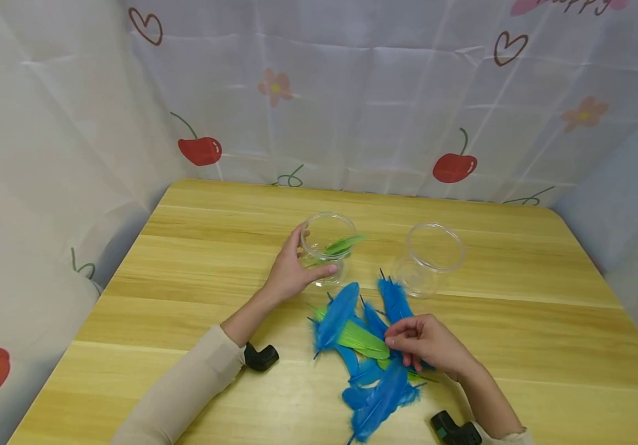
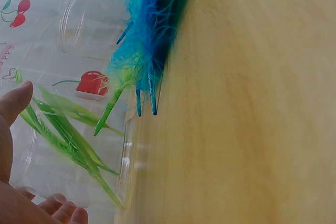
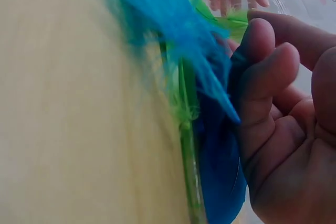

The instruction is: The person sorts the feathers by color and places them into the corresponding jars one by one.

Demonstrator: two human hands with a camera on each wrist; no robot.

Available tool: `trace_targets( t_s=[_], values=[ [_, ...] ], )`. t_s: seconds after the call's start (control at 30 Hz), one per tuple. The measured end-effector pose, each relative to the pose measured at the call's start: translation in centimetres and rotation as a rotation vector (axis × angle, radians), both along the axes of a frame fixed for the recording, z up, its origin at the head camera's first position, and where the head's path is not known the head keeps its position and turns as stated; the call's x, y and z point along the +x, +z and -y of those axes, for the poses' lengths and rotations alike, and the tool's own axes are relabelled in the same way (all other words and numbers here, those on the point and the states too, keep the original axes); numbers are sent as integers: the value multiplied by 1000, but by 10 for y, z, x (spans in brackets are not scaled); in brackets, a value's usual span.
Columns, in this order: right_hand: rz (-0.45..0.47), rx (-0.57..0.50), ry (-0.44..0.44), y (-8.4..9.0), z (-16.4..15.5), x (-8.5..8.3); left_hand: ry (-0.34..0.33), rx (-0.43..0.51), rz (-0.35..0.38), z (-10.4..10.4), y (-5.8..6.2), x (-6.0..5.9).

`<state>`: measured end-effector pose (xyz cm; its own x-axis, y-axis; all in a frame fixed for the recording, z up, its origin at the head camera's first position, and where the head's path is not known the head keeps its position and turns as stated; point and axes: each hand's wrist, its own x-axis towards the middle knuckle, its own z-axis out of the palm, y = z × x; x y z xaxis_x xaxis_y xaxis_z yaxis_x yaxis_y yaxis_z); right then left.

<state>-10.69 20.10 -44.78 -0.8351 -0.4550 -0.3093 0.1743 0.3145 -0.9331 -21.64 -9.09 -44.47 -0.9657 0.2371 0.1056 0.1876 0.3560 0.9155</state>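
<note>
While a clear cup (image 1: 328,214) is being gripped by the left hand (image 1: 289,269), its thumb lying across the front, a green feather (image 1: 364,340) is being pinched between finger and thumb of the right hand (image 1: 427,341). That feather is lying in a loose heap on the wooden table (image 1: 524,296), partly covered by blue feathers (image 1: 338,315).

In the head view, one green tip is plainly being seen poking past the cup's rim. Through the cup's wall, more is being shown by the left wrist view: green feathers (image 2: 71,142) are leaning inside, at least three stem ends pointing toward the base. Close by, blue quills (image 2: 152,95) and one green quill (image 2: 106,112) from the heap are being shown. By the right wrist view, the pinching fingertips are being shown close up, with the green fluff meeting them.

Two cups are being counted; the second cup (image 1: 435,225) is standing upright on the right, just behind the heap. Because the blue feathers are overlapping, their exact number cannot be told. Two black devices (image 1: 261,357) are being seen, one near each wrist. On the back cloth (image 1: 352,123), two cherries and two hearts are being displayed.
</note>
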Motion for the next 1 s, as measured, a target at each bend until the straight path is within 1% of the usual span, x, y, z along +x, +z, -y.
trace_targets(
  t_s=[0.23,0.57,0.77,1.0],
  values=[
    [14,23,38,0,2,1,-3,3,-6,1,-1,0],
    [-4,68,59,-2,4,2,-6,1,-3,0,-1,0],
    [-16,73,80,-3,5,2,-6,6,-1,0,-1,0],
    [-16,65,44,0,2,2,0,1,6,0,0,0]
  ],
)
